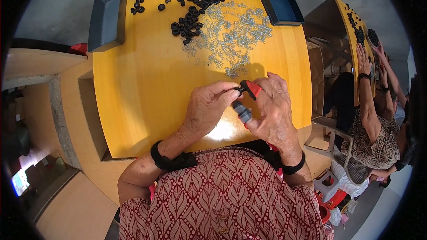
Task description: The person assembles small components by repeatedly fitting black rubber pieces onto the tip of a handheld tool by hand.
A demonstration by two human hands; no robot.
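Note:
My left hand (206,106) is closed in a pinch over the wooden table, with a small black rubber part (239,90) between thumb and fingertips. Beside it, my right hand (273,111) has its thumb and forefinger apart. A red and black cover (251,90) is on the forefinger, and its dark tip reaches the black part. Grey and black sleeving (242,112) wraps the right thumb. Just beyond my hands lies a spread of small clear or silvery pieces (235,35). Behind and left of them is a heap of black rubber parts (195,2).
On the table (138,84), a dark tray (106,18) stands at the far left and another tray (278,2) at the far right. At right, other people's hands (363,60) work at a second table (349,31). A chair (331,140) stands nearby.

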